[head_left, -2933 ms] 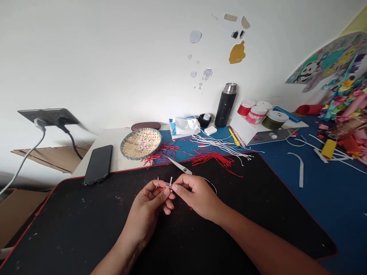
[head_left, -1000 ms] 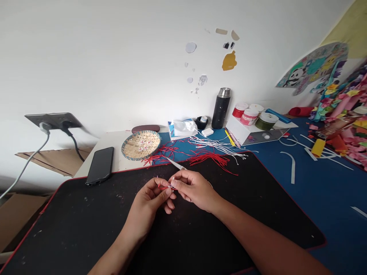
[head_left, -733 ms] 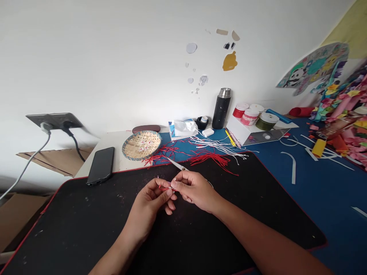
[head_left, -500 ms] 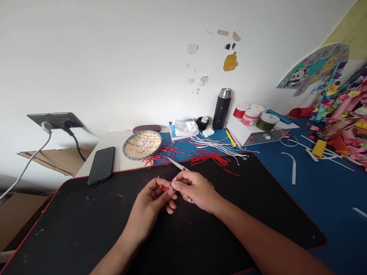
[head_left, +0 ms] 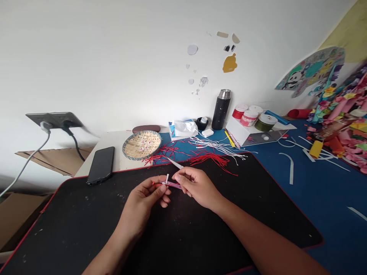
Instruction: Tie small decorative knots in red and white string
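The left hand (head_left: 145, 195) and right hand (head_left: 197, 187) each pinch one end of a little red and pink cord (head_left: 171, 184), just in front of the scissors (head_left: 175, 163). Both grips are closed on it. It looks like knot tying. Tightening it would need a gentle, even pull.

Black mat (head_left: 86, 229) offers open passage left and right; scissors (head_left: 174, 163) and red cords (head_left: 212, 157) block its far edge.

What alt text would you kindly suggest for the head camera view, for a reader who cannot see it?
The left hand and right hand pinch a short red and white cord between them over a black mat. Behind lie scissors, loose red cords, a woven basket and a phone.
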A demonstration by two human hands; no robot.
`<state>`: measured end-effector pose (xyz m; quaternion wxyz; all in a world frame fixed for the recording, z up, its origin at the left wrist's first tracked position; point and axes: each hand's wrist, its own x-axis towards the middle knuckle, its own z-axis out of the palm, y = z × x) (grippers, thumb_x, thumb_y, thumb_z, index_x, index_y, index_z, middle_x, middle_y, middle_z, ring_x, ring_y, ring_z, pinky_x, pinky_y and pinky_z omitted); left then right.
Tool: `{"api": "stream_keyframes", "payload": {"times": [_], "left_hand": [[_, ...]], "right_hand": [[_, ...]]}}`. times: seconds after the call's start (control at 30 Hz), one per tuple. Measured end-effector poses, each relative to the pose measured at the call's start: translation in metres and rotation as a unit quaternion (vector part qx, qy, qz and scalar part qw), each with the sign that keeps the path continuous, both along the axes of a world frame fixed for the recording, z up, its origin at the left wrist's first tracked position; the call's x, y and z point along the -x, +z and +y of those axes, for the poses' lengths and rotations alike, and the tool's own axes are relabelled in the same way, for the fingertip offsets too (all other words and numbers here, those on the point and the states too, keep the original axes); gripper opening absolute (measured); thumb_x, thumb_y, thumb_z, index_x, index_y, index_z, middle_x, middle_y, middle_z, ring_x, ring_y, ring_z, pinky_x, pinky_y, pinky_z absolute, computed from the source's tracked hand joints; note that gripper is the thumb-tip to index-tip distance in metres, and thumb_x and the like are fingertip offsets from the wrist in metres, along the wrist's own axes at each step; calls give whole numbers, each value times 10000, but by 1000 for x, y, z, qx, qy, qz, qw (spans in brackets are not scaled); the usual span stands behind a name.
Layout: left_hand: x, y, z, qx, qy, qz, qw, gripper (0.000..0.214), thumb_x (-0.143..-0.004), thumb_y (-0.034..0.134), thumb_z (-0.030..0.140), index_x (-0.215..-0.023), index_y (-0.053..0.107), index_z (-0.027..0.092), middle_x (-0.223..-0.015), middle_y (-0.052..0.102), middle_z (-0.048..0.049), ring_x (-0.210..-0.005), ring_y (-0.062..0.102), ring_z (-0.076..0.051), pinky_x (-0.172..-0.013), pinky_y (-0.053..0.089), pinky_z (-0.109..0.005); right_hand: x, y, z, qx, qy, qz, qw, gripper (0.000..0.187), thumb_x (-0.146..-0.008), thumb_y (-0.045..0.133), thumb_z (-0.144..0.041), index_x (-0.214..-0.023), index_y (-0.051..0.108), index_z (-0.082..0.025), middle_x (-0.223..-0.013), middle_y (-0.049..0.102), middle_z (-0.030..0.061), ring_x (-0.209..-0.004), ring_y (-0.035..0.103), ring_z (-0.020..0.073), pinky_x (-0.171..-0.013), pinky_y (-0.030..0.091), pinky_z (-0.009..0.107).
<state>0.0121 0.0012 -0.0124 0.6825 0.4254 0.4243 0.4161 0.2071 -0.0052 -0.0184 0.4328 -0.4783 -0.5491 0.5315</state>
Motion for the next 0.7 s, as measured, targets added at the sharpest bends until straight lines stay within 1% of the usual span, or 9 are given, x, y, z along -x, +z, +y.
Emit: {"api": "stream_keyframes", "payload": {"times": [0.1,0.2,0.27,0.37,0.43,0.5,0.57,0.63,0.7], "left_hand": [[2,5,2,8,62,-35,997,512,-670,961,350,-1090,782,117,-760,769,-69,-609,666,-143,-543,539,-220],[2,9,2,30,83,-63,994,494,-606,992,337,-1005,816,105,-736,758,-69,-602,651,-134,-526,527,-206],[1,10,1,39,84,-78,993,468,-588,1000,327,-959,825,104,-725,752,-67,-601,644,-130,-520,521,-199],[0,11,0,35,79,-92,992,421,-601,994,325,-917,821,108,-728,750,-68,-600,643,-131,-520,520,-200],[1,12,0,29,74,-97,992,397,-620,985,330,-902,811,112,-736,750,-68,-602,645,-134,-526,523,-204],[2,12,0,25,74,-100,992,400,-632,979,341,-912,801,117,-739,751,-67,-600,645,-136,-533,529,-211],[3,12,0,21,80,-101,991,417,-635,975,351,-930,791,120,-745,753,-69,-600,646,-140,-540,532,-220],[4,13,0,13,91,-100,991,422,-640,969,358,-933,782,120,-754,756,-72,-603,647,-143,-539,527,-222],[5,13,1,3,105,-99,989,413,-647,963,361,-924,773,121,-759,756,-69,-601,644,-141,-533,518,-218]], "right_hand": [[-2,-3,1,-59,-45,-67,995,280,-995,602,-441,-1011,712,-184,-761,640,3,-661,578,136,-603,440,239],[0,-3,0,-109,-52,-199,973,241,-984,646,-418,-1079,735,-215,-838,699,13,-718,617,152,-654,447,252],[4,-1,-2,-133,-38,-295,945,243,-971,679,-430,-1091,739,-228,-861,718,17,-730,636,162,-660,438,260],[12,3,-3,-157,-11,-418,895,221,-966,691,-414,-1065,739,-222,-942,739,39,-800,684,195,-682,435,278],[17,3,-3,-166,5,-479,862,196,-969,685,-382,-1058,731,-214,-987,743,55,-829,703,217,-677,428,289],[22,2,-2,-173,12,-512,841,163,-983,661,-348,-1034,723,-207,-978,739,59,-814,706,221,-655,411,292],[24,0,-2,-177,11,-508,843,130,-991,645,-314,-995,719,-207,-945,737,49,-798,700,212,-642,395,290],[23,-2,-2,-178,7,-472,863,104,-979,663,-295,-960,723,-213,-914,734,31,-785,685,194,-642,389,283],[21,-3,-4,-175,2,-419,891,73,-954,697,-278,-935,733,-217,-875,723,12,-754,658,169,-648,389,270]]}}
